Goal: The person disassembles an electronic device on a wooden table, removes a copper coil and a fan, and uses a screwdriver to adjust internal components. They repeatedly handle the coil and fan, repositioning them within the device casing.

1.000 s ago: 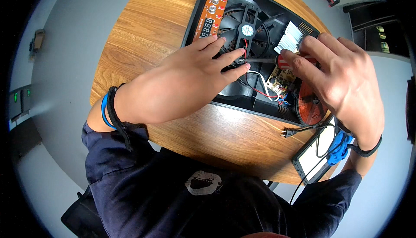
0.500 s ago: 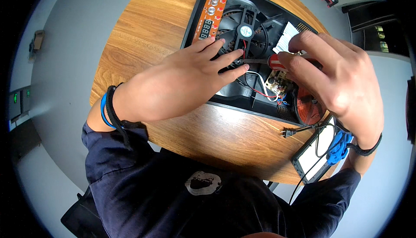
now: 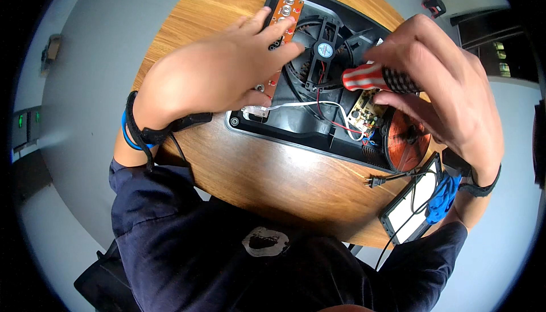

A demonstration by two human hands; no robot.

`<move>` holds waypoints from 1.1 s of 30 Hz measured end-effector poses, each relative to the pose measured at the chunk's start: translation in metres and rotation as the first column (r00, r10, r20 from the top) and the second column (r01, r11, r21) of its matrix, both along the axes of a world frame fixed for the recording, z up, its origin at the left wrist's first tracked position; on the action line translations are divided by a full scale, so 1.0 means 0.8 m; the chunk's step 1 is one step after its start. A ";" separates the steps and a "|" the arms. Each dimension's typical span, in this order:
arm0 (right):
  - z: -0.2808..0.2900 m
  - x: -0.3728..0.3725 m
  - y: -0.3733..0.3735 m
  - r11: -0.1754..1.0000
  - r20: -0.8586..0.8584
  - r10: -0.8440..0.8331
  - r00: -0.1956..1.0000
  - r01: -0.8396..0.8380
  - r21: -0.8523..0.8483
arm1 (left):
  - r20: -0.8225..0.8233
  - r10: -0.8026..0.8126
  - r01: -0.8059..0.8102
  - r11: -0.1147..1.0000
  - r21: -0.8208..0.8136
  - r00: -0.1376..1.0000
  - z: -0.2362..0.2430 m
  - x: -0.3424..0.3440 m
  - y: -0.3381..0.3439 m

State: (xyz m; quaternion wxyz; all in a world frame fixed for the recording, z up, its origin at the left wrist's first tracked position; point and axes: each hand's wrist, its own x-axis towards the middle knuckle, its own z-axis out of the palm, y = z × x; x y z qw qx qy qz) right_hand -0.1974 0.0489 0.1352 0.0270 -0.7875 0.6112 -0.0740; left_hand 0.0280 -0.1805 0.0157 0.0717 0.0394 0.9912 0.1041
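Note:
My left hand [image 3: 216, 70] lies spread over the orange control board [image 3: 296, 2] at the left of an open black appliance housing [image 3: 307, 144], thumb low by the board's near end. My right hand [image 3: 438, 87] is closed on a screwdriver [image 3: 364, 77] with a red-and-white striped, black-checked handle, above the right part of the housing; its shaft cannot be made out. Between my hands is a black fan [image 3: 323, 52] with thin red and black wires. A circuit board [image 3: 364, 113] sits under my right hand, beside a round copper coil [image 3: 405, 141].
The housing rests on a wooden table [image 3: 273, 170]. At the near right are a white panel in a black frame [image 3: 415, 215], a blue cloth [image 3: 441, 204] and a plug [image 3: 375, 181] with black cable. A red-and-black object [image 3: 433, 6] lies beyond the table's far right.
My left hand has shifted up and left along the control board, uncovering white wire. The screwdriver handle is raised and turned, its shaft no longer visible. The housing has slid slightly toward me.

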 end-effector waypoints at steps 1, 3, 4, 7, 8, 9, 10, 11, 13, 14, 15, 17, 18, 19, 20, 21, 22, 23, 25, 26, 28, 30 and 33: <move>0.003 0.000 0.002 0.998 -0.070 -0.060 0.996 0.063 0.031 | -0.013 -0.005 0.006 0.999 0.045 1.000 0.001 -0.002 -0.002; 0.007 -0.004 0.000 0.991 -0.160 -0.113 0.981 0.123 0.053 | 0.068 -0.003 -0.001 0.997 0.071 0.998 0.003 -0.004 -0.005; 0.009 -0.005 -0.002 0.994 -0.127 -0.084 0.988 0.092 0.058 | 0.092 -0.010 0.004 0.998 0.069 0.996 0.003 -0.005 -0.005; 0.013 -0.014 -0.012 0.997 0.028 0.067 0.997 -0.068 0.030 | 0.131 -0.024 0.017 0.998 0.054 0.991 0.004 -0.005 -0.005; 0.013 -0.016 -0.015 0.995 0.031 0.085 0.996 -0.086 0.057 | 0.122 -0.020 0.015 0.999 0.042 0.992 0.003 -0.004 -0.004; 0.015 -0.017 -0.016 0.991 0.059 0.089 0.994 -0.095 0.094 | 0.113 -0.016 0.013 0.999 0.030 0.994 0.002 -0.003 -0.003; 0.014 -0.016 -0.016 0.990 0.087 0.065 0.994 -0.075 0.117 | 0.089 -0.018 0.016 1.000 0.027 0.996 0.001 -0.002 -0.002; 0.014 -0.015 -0.016 0.989 0.114 0.040 0.993 -0.056 0.139 | 0.065 -0.021 0.019 1.000 0.025 0.998 0.000 -0.001 -0.002; 0.009 -0.009 -0.012 0.988 0.111 -0.061 0.992 0.044 0.150 | 0.008 -0.056 0.056 0.998 0.019 0.998 -0.001 0.000 -0.003; 0.007 -0.005 -0.010 0.984 0.082 -0.108 0.991 0.095 0.151 | -0.022 -0.089 0.089 0.996 0.016 0.996 -0.001 0.000 -0.005; 0.006 -0.003 -0.008 0.979 -0.001 -0.150 0.989 0.148 0.139 | -0.021 -0.104 0.103 0.995 -0.009 0.994 -0.001 0.000 -0.005; 0.007 0.000 -0.008 0.986 -0.022 -0.137 0.990 0.138 0.095 | 0.039 -0.087 0.086 0.995 0.045 0.995 0.000 0.002 -0.004; 0.008 -0.002 -0.010 0.995 0.039 -0.079 0.996 0.076 0.067 | 0.085 -0.072 0.067 0.996 0.062 0.994 0.001 0.003 -0.003; 0.009 -0.001 -0.009 0.998 0.053 -0.049 0.997 0.046 0.053 | 0.071 -0.074 0.071 0.996 0.051 0.995 0.001 0.002 -0.001; 0.010 -0.002 -0.010 0.999 0.067 -0.018 0.998 0.016 0.039 | 0.058 -0.076 0.074 0.996 0.041 0.995 0.001 0.000 0.002; 0.011 -0.002 -0.010 0.999 0.035 -0.017 0.999 0.015 0.043 | 0.045 -0.078 0.076 0.997 0.031 0.996 0.001 -0.001 0.005; 0.011 -0.001 -0.010 0.999 0.017 -0.010 1.000 0.009 0.037 | 0.028 -0.080 0.079 0.996 0.042 0.996 0.001 -0.003 0.007; 0.012 -0.001 -0.010 1.000 -0.002 -0.003 1.000 0.003 0.031 | 0.012 -0.082 0.081 0.995 0.053 0.997 0.001 -0.005 0.009; 0.010 0.001 -0.008 0.999 -0.023 -0.014 1.000 0.015 0.031 | 0.001 -0.074 0.074 0.995 0.064 0.997 0.000 -0.010 0.011; 0.009 0.002 -0.008 0.998 -0.038 -0.036 0.999 0.038 0.047 | 0.005 -0.065 0.064 0.996 0.064 0.998 0.000 -0.013 0.013; 0.010 0.005 -0.003 0.984 -0.082 -0.130 0.988 0.138 0.109 | 0.007 -0.052 0.052 0.997 0.052 0.999 -0.001 -0.015 0.015; 0.009 0.008 -0.001 0.973 -0.106 -0.187 0.977 0.199 0.115 | -0.005 -0.049 0.049 0.999 0.021 0.999 -0.002 -0.015 0.018; 0.009 0.007 -0.004 0.999 -0.036 -0.049 0.998 0.049 -0.003 | -0.027 -0.035 0.034 0.999 -0.006 0.999 -0.005 -0.014 0.023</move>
